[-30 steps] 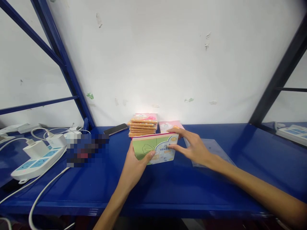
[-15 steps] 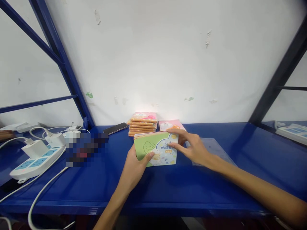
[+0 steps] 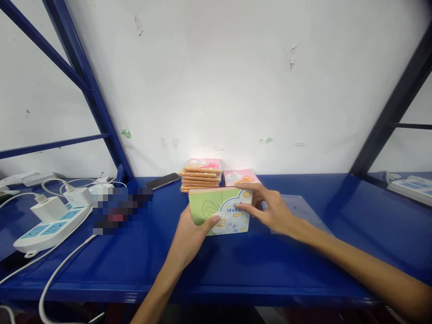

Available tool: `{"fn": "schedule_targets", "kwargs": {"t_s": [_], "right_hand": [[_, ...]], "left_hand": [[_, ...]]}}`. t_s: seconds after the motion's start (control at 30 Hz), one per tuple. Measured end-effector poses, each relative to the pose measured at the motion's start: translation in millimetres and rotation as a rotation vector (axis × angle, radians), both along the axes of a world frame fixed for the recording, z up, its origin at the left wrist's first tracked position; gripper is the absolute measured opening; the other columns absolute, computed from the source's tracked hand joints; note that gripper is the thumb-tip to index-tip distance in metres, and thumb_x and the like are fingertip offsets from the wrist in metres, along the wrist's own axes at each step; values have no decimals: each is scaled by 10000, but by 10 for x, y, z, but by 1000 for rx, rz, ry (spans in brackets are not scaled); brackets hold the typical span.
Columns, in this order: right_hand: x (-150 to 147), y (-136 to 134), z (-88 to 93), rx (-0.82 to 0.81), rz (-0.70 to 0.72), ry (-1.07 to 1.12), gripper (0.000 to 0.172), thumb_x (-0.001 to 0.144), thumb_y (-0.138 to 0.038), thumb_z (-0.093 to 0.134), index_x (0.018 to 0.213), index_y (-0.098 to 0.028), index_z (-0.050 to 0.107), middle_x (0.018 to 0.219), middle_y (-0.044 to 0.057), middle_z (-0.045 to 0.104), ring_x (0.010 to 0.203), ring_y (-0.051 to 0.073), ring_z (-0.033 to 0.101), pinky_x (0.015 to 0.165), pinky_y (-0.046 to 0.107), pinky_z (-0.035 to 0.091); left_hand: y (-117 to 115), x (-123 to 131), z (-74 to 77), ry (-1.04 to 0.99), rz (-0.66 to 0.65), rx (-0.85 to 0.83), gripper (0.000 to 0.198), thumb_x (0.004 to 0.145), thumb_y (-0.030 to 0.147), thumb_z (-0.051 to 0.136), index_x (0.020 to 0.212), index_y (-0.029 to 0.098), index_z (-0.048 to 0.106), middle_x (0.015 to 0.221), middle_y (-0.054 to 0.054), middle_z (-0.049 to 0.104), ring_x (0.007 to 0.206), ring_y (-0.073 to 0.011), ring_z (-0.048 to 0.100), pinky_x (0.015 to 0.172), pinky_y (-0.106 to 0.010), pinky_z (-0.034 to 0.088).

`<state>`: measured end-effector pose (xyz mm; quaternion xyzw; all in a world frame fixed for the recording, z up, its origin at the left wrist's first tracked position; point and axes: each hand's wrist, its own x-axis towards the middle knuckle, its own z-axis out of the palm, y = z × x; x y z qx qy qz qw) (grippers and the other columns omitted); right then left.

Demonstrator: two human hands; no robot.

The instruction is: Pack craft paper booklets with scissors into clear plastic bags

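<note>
"At the middle of the blue steel shelf (image 3: 216, 270), what have the hands got?"

"A thick stack of booklets (image 3: 219, 211) with a green and white cover, a butterfly outline printed on it. Both hands are on it."

"How does each hand stand?"

"The left hand (image 3: 185, 238) grips the stack's lower left side, thumb across the cover. The right hand (image 3: 273, 211) comes in from the right, narrowly spread, with 2 fingers on the stack's top edge and cover."

"What's just behind?"

"A pile of orange-edged packets (image 3: 200, 175), and beside it a pink packet (image 3: 238, 177), just past the right hand. A clear plastic sleeve (image 3: 300, 209) lies under that hand's wrist."

"And further left?"

"A smartphone (image 3: 163, 181) lies left of the pile. At lower left sits a white power strip (image 3: 50, 229) with a charger (image 3: 49, 209) plugged in."
</note>
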<state>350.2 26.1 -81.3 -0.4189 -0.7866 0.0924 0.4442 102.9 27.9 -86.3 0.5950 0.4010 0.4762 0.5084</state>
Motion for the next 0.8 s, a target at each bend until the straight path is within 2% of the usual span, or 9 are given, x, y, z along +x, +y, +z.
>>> {"fn": "schedule_targets", "kwargs": {"t_s": [0.13,0.4,0.53,0.6,0.67,0.7,0.73,0.8], "right_hand": [[-5,-9,6,-17,2,-9,508,937,-470,680,1407,-351,528,738,-14,697,550,167,622,552,339,523],[-36,-25,-12,-36,30,31,446,935,-468,674,1333,-300,563,875,24,743,577,156,647,523,299,520],[1,-19,74,-25,29,33,431,1025,-448,513,1428,-299,484,788,0,720,540,147,619,518,294,497],[108,26,201,-4,-43,41,415,1061,-451,390,1406,-256,515,755,5,717,508,145,595,527,305,483],[308,111,355,-16,-178,-5,426,1056,-479,352,1190,-213,657,842,47,749,512,142,595,550,320,470],[442,165,425,-40,-263,-87,444,1040,-498,373,1031,-203,704,856,58,755,520,145,597,563,326,461],[596,223,480,-96,-342,-180,435,1016,-512,415,971,-199,713,861,66,760,548,159,619,577,330,459],[933,340,528,-218,-494,-356,420,979,-534,460,990,-199,714,890,79,765,590,186,646,617,348,460]], "left_hand": [[7,8,25,-8,-13,-11,421,748,375,848,1103,179,735,1209,-104,769,1051,-326,743,927,-453,599],[19,-1,19,-24,-49,-64,482,703,346,880,1118,145,740,1163,-114,785,1035,-320,753,907,-426,612],[12,0,18,-8,-37,-63,443,737,329,854,1119,134,743,1180,-102,780,1069,-308,743,936,-409,601],[7,2,24,-1,-31,-62,431,749,319,845,1124,134,742,1177,-95,782,1087,-303,737,957,-409,593],[5,3,30,0,-34,-72,425,752,310,844,1124,133,741,1182,-92,780,1084,-302,738,965,-415,591],[6,2,32,-2,-36,-78,426,751,308,844,1125,133,740,1189,-92,777,1080,-303,740,965,-420,592],[8,1,33,-4,-34,-83,428,750,309,845,1126,133,739,1194,-92,775,1077,-305,741,966,-426,592],[12,-3,36,-2,-31,-81,435,751,316,845,1131,134,737,1204,-93,770,1080,-307,740,973,-435,589]]}}
